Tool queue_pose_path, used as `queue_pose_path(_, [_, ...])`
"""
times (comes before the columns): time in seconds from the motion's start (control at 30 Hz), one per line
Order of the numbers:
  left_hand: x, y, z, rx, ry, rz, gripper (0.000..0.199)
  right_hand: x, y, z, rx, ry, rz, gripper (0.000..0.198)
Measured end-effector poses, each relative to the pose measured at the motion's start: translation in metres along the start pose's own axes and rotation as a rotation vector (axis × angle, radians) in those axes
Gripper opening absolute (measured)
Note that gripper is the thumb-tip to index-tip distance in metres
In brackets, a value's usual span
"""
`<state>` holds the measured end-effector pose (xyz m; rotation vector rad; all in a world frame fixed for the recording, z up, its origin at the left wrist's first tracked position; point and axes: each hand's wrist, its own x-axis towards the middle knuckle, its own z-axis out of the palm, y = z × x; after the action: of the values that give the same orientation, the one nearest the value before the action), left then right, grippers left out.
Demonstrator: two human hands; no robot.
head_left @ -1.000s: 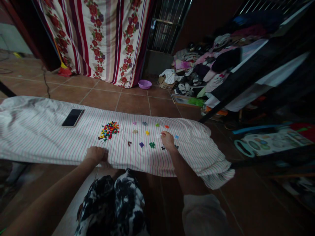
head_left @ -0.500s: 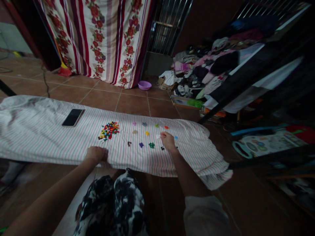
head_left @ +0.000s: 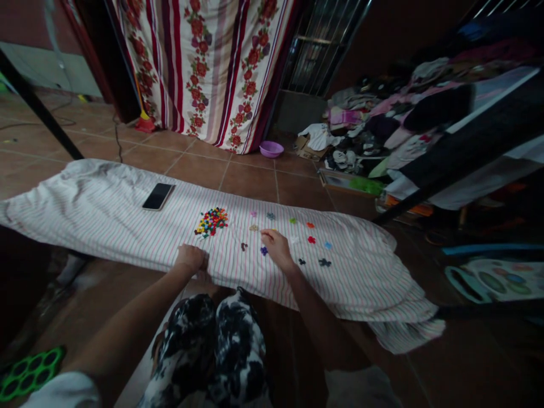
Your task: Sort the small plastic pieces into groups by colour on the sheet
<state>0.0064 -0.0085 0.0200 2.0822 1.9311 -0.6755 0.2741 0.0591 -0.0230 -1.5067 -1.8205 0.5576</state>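
Observation:
Curled at the near edge of the striped cloth [head_left: 123, 226], my left hand [head_left: 191, 258] rests just below a mixed heap of small bead-like pieces [head_left: 211, 221]. My right hand [head_left: 276, 247] is over the sorted groups, its fingertips closed together; whatever they may hold is too small to make out. It partly covers the yellow group [head_left: 273, 230] and sits beside the purple group [head_left: 264, 251] and the beige group [head_left: 254, 228]. White pieces [head_left: 294, 240], a red group [head_left: 311, 240], a blue group [head_left: 327, 245] and a black group [head_left: 324, 262] lie to its right.
A phone [head_left: 158, 196] lies on the cloth, left of the heap. Past the far edge, a purple basin [head_left: 271, 149] stands on the tiled floor before a flowered curtain [head_left: 216, 73]. Piled clothes [head_left: 382, 113] are at the right, and dark bars rise at both ends.
My right hand has moved left from the white pieces to beside the purple and yellow groups, uncovering the red group. My left hand stays at the cloth's near edge. The view has shifted left.

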Motion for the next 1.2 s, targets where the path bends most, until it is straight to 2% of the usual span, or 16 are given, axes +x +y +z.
queue_pose_path(0.27, [-0.001, 0.001, -0.005, -0.01, -0.009, 0.025, 0.034, -0.016, -0.055, 0.078, 0.043, -0.253, -0.161, 0.026])
queue_pose_path(0.5, [-0.007, 0.001, -0.011, -0.012, -0.018, 0.012, 0.034, -0.011, -0.084, 0.123, -0.071, -0.257, -0.132, 0.031])
queue_pose_path(0.73, [-0.002, -0.001, -0.008, -0.038, -0.023, 0.012, 0.032, -0.005, -0.101, 0.142, -0.247, -0.264, -0.046, 0.034])
queue_pose_path(0.97, [0.002, -0.001, -0.004, -0.046, -0.02, 0.016, 0.034, -0.006, -0.111, 0.15, -0.353, -0.242, 0.036, 0.024])
queue_pose_path(1.2, [-0.004, -0.001, -0.01, -0.02, -0.019, 0.034, 0.036, -0.01, -0.11, 0.153, -0.359, -0.171, 0.002, 0.011])
